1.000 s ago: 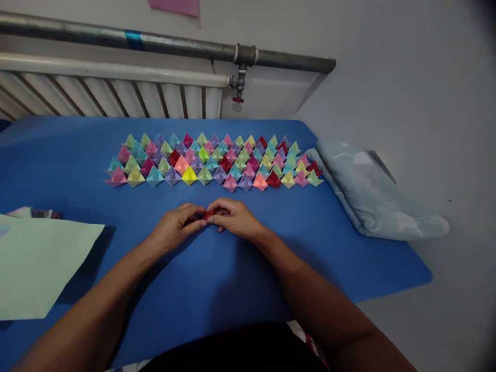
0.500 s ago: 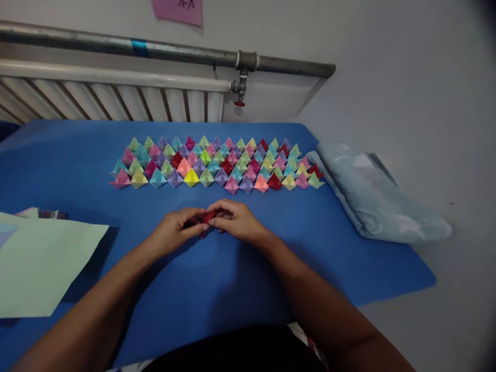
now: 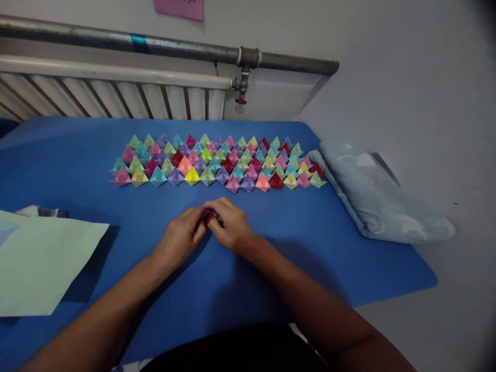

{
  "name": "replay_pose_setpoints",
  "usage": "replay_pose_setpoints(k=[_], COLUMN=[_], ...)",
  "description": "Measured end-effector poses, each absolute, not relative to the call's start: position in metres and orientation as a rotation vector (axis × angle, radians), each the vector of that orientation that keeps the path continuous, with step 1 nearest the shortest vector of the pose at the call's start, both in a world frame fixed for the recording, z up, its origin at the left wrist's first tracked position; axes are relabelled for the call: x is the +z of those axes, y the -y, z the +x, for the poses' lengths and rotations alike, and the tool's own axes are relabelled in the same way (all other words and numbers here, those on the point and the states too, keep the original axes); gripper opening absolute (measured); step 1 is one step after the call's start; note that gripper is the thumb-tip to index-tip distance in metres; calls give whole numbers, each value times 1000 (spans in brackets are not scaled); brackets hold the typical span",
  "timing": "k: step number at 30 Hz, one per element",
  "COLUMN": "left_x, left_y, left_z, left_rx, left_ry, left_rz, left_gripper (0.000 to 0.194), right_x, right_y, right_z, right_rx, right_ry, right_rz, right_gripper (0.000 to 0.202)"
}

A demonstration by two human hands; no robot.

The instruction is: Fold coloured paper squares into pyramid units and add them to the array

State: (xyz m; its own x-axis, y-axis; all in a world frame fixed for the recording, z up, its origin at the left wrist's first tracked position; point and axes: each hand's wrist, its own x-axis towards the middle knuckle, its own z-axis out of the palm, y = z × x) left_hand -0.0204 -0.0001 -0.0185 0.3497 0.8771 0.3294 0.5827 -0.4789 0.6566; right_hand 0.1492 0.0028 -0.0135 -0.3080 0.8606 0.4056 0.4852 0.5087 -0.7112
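Between my two hands is a small folded piece of red paper (image 3: 208, 216), mostly covered by fingers. My left hand (image 3: 181, 233) pinches it from the left, fingers bent. From the right, my right hand (image 3: 231, 223) grips it with thumb and fingertips. Both hands are closed and meet just above the blue table (image 3: 166, 305). Beyond them stand rows of folded paper boats (image 3: 207, 176) in pink, green, yellow, blue, purple and red, packed close together.
At the left lies a large pale green paper sheet (image 3: 50, 263), with more papers behind it. A folded light blue cloth (image 3: 372, 201) rests at the table's right edge. Along the back wall run a white radiator (image 3: 127, 98) and a metal pipe (image 3: 194, 51) with a valve.
My fingers have curled in and turned around the red paper, so less of it shows. My left wrist is bent more. The paper boats have stayed in place.
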Motion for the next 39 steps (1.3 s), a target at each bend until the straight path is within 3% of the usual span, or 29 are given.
replay_pose_setpoints(k=[8, 12, 28, 39], left_x=[-18, -12, -6, -6], left_y=[1, -1, 7, 9], left_z=[-20, -21, -14, -14], left_rx=[882, 995, 1158, 1103], left_ry=[-1408, -1470, -1414, -1305], left_rz=[2149, 2067, 1924, 1525], left_gripper=[11, 9, 13, 21], right_x=[-12, -9, -4, -7], right_y=[6, 10, 5, 8], right_z=[140, 138, 140, 141], right_rx=[480, 507, 561, 708], right_ry=[2034, 1948, 2027, 1819], right_rz=[-1134, -1133, -1409, -1177], right_gripper=[34, 24, 21, 20])
